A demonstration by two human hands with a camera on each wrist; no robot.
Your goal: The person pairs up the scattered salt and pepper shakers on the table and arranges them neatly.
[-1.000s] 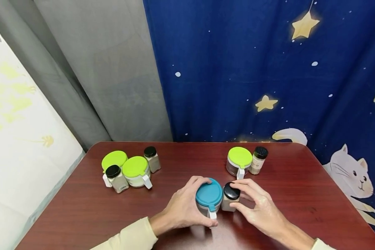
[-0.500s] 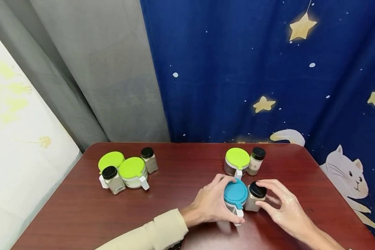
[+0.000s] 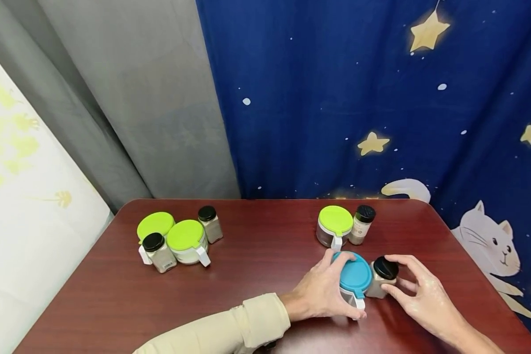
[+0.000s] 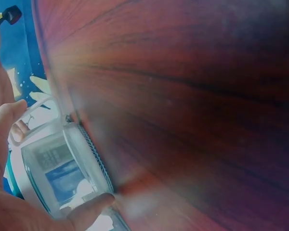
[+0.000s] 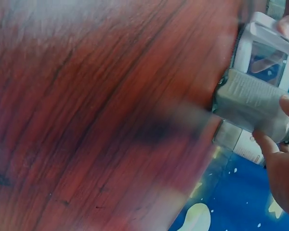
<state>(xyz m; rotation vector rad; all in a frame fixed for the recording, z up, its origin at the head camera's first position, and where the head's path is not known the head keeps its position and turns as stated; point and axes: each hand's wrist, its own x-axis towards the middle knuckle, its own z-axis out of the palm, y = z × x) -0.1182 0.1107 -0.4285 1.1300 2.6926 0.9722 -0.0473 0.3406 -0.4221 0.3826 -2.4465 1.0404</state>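
Observation:
In the head view my left hand (image 3: 320, 292) grips a clear jar with a blue lid (image 3: 355, 273), fingers around its far side and thumb at the white handle. My right hand (image 3: 431, 300) holds a square spice jar (image 3: 375, 287) by its black cap and side, between thumb and fingers. The two jars stand upright side by side, at the right of the table's middle. The left wrist view shows the blue-lidded jar's transparent wall (image 4: 62, 173) near the tabletop. In the right wrist view the spice jar (image 5: 250, 103) partly covers the handled jar behind it.
Behind the hands stand a green-lidded jar (image 3: 335, 220) and a round spice bottle (image 3: 360, 226) with a black cap. At the left are two green-lidded jars (image 3: 186, 235) and two black-capped spice jars (image 3: 161, 255). Curtains (image 3: 292, 98) hang beyond the table's back edge (image 3: 270, 199).
Both hands have moved right across the table with the blue-lidded jar and the spice jar, which stay side by side. The other jars have kept their places; the view has shifted slightly.

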